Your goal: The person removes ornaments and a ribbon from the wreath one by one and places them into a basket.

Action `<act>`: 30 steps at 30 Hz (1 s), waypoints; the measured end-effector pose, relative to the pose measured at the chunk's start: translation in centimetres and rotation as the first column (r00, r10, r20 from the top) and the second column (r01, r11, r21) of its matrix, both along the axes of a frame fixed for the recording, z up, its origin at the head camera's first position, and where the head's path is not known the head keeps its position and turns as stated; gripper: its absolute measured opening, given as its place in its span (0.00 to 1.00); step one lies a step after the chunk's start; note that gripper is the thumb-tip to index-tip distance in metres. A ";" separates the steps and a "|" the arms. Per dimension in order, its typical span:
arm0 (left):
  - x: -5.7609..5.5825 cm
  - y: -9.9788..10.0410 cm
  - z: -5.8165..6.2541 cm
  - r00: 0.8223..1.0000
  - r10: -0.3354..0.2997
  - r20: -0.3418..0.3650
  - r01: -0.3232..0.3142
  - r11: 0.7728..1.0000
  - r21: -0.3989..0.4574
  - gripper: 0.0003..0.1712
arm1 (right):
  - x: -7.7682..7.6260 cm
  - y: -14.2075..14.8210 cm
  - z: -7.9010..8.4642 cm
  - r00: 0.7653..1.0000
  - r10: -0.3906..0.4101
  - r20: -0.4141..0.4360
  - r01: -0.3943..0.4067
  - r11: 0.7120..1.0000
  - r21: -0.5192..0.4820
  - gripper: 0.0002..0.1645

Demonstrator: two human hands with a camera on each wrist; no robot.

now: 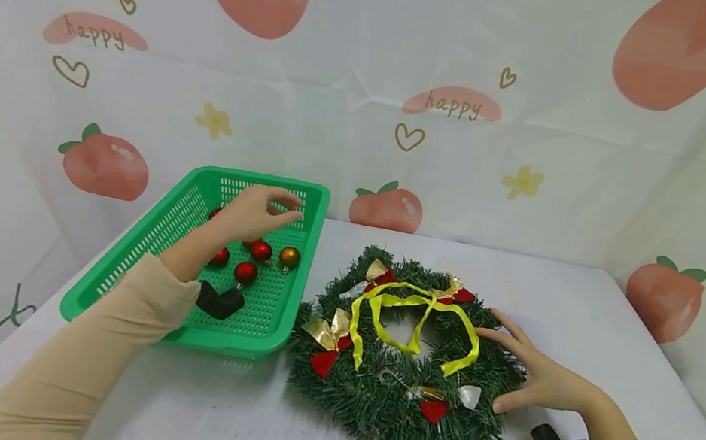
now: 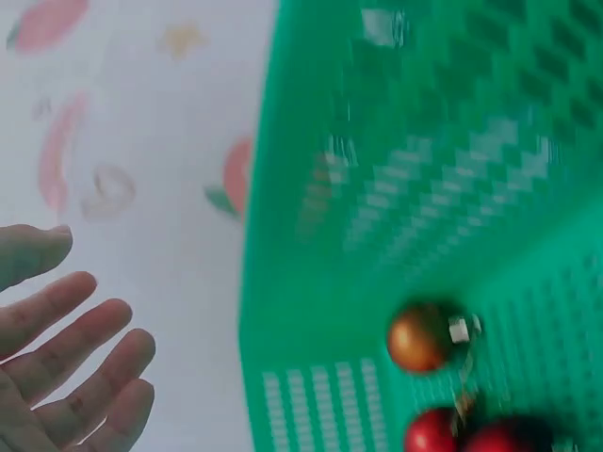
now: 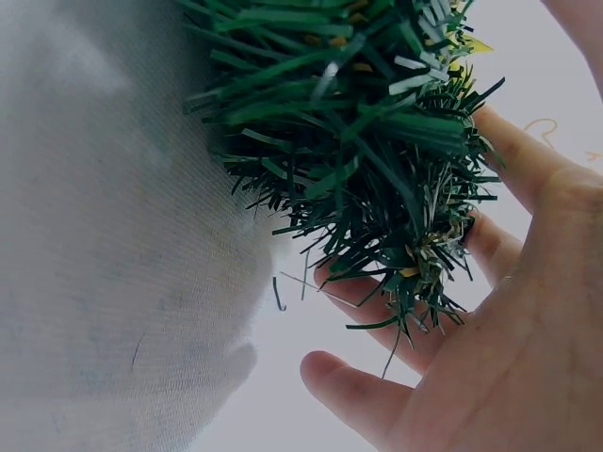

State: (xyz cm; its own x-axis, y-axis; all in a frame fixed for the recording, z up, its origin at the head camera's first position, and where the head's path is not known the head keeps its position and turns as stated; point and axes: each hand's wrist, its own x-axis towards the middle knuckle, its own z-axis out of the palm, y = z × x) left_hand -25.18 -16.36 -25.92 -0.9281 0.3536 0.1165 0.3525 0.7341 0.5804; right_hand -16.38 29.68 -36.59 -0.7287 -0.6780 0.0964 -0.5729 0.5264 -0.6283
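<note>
My left hand is raised over the green basket, its fingers apart and nothing in them. In the left wrist view the fingers are spread beside the basket's side. Red baubles and a gold bauble lie below on the basket floor. My right hand is at the right edge of a green tinsel wreath, fingers spread against the greenery. Part of those fingers is hidden behind the tinsel in the right wrist view. A yellow ribbon lies loosely across the wreath's top.
Red, gold and silver bows decorate the wreath, which lies flat on the white table right of the basket. Behind the table hangs a white cloth with fruit prints. A thin dark cord shows at the far left.
</note>
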 end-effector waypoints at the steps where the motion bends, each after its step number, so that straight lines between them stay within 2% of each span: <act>1: 0.4 0.5 0.1 1.000 -0.024 -0.009 0.024 1.000 -0.002 0.21 | 0.0 0.0 0.0 1.000 0.001 -0.003 -0.001 1.000 0.000 0.56; 7: 2.3 3.5 0.7 0.990 -0.135 -0.039 0.134 0.991 -0.024 0.19 | 0.0 0.1 -0.1 1.000 0.004 -0.011 -0.004 1.000 0.003 0.56; 11: 3.3 5.2 0.9 0.981 -0.193 -0.021 0.192 0.981 -0.028 0.19 | -0.1 0.1 -0.2 1.000 0.000 -0.014 0.000 1.000 0.008 0.56; 20: 4.2 8.5 0.2 0.945 -0.325 0.025 0.326 0.945 -0.023 0.18 | -0.1 0.2 -0.2 1.000 0.000 -0.006 0.000 1.000 0.008 0.56; 25: 4.5 10.3 -0.5 0.932 -0.355 0.072 0.357 0.934 -0.015 0.18 | -0.1 0.2 -0.2 1.000 -0.001 -0.006 0.001 1.000 0.010 0.56; 30: 4.6 11.8 -1.2 0.941 -0.319 0.114 0.325 0.945 -0.032 0.20 | -0.1 0.2 -0.3 1.000 0.003 -0.009 -0.003 1.000 0.010 0.56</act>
